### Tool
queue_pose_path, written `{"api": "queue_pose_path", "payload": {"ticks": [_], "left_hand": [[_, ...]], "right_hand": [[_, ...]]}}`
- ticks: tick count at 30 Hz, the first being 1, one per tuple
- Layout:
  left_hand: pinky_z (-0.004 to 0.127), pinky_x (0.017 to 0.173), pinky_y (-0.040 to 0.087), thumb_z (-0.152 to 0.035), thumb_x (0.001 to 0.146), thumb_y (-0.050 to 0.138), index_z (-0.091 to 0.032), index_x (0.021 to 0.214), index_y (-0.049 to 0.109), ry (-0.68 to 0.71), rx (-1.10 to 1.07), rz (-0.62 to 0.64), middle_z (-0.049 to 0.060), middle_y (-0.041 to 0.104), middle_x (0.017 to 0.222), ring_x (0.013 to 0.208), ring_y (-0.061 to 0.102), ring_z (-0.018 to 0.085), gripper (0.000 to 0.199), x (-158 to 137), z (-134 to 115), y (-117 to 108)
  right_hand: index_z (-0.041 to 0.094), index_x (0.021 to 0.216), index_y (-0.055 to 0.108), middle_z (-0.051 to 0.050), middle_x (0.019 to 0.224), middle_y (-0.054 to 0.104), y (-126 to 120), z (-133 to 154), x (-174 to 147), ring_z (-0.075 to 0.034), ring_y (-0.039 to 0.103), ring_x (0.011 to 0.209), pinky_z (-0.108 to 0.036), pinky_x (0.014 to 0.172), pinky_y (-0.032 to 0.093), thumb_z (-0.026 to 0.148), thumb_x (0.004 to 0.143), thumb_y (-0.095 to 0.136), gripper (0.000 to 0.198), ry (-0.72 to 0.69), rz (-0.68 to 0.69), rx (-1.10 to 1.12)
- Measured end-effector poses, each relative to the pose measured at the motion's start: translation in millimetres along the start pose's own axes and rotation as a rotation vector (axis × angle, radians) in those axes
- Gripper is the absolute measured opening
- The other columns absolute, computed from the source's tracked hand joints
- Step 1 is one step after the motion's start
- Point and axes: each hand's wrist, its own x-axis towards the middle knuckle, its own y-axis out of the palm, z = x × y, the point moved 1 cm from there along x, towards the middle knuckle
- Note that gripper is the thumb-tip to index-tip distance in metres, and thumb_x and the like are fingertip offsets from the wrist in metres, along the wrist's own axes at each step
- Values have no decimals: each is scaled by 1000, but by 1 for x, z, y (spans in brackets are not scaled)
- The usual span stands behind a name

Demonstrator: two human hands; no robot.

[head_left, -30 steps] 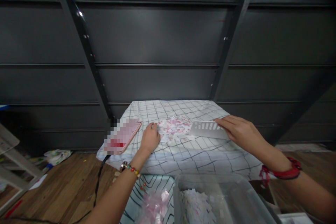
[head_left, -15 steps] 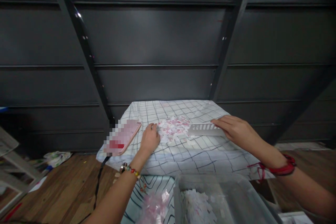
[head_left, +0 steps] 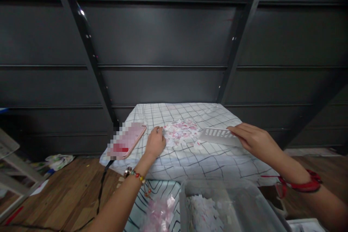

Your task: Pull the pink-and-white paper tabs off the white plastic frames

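A heap of small white and pink paper scraps (head_left: 181,132) lies on the grid-patterned white cloth (head_left: 209,114). My left hand (head_left: 156,141) rests at the heap's left edge, its fingers laid on the cloth and nothing visible in its grasp. To the right, my right hand (head_left: 251,137) grips the end of a white slotted plastic strip (head_left: 219,136) between thumb and fingers. The strip's free end is close to the right side of the heap, slightly tilted. What this plastic piece is exactly, I cannot tell.
A pink phone (head_left: 130,139) with a cable lies left of my left hand. In front stand a translucent plastic bin (head_left: 250,203) holding paper scraps and a striped tray (head_left: 152,188) with pink plastic packets (head_left: 160,214). Dark panels (head_left: 163,36) rise behind the cloth.
My right hand has moved right and slightly down with the slotted strip, drawing its end away from the heap. My left hand has stayed in place.
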Motion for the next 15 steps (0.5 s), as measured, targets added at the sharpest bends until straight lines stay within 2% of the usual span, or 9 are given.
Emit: {"api": "queue_pose_path", "payload": {"ticks": [7, 15], "left_hand": [[39, 94, 39, -8, 75, 41, -7, 117, 48, -4, -20, 10, 18, 47, 122, 111, 47, 25, 42, 1, 1, 2], [39, 95, 40, -8, 76, 42, -9, 118, 47, 18, -8, -10, 17, 47, 122, 111, 47, 25, 42, 1, 0, 2]], "right_hand": [[15, 97, 61, -7, 85, 66, -7, 14, -2, -17, 61, 78, -30, 72, 50, 12, 82, 40, 26, 31, -65, 51], [18, 94, 63, -5, 83, 67, -8, 19, -7, -16, 62, 78, -30, 71, 51, 13, 82, 41, 25, 23, -68, 126]]}}
